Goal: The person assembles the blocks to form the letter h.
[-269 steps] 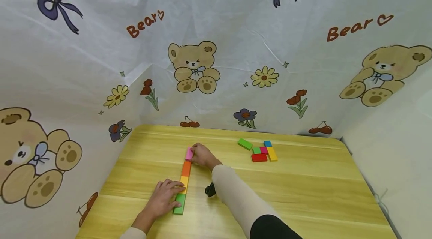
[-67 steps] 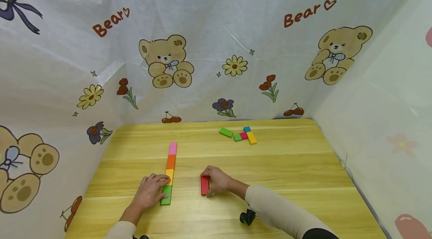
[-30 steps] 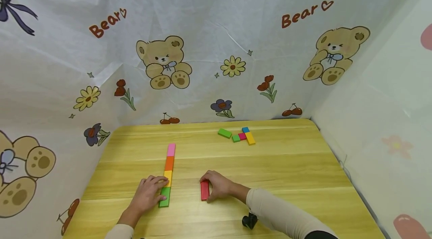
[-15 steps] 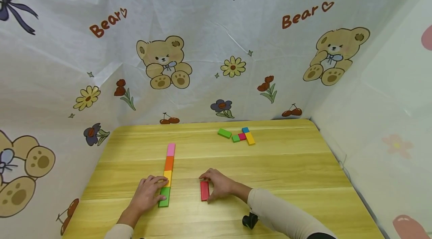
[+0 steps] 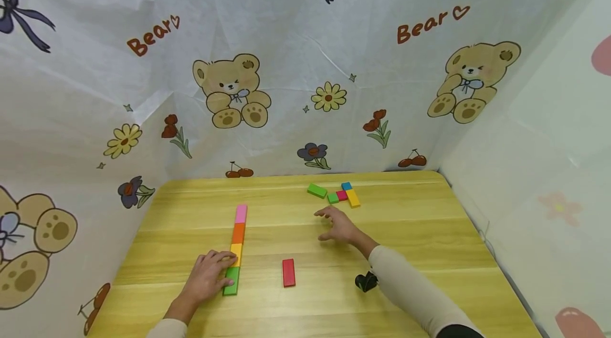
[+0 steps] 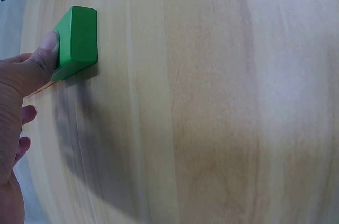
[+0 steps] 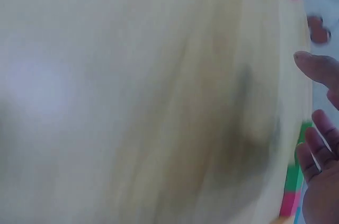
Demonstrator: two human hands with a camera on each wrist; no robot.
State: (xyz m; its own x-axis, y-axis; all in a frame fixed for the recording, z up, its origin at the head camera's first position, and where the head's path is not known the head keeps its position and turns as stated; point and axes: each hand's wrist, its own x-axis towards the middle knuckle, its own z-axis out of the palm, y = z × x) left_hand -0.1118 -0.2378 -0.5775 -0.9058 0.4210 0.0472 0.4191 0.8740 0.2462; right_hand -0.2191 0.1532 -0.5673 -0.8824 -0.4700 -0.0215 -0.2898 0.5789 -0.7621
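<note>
Hovering over the wooden table with the right hand, thumb and fingers spread wide, holding nothing, just short of the far group of blocks! Blurred in the right wrist view, but with the same broad gap between thumb and fingers. Over to the left hand: thumb on the near green block, fingers across at the yellow block, resting there rather than wrapped round. Straight on from those two, end to end, the orange block and then the pink block. Right of that line, lying flat and alone, the red block, apart from both hands. Farther back, close together, the small green block, magenta block, blue block and amber block, with the long green block slanting just to their left. Beside the right sleeve, a black device. Behind everything, a white cloth printed with bears and flowers.
</note>
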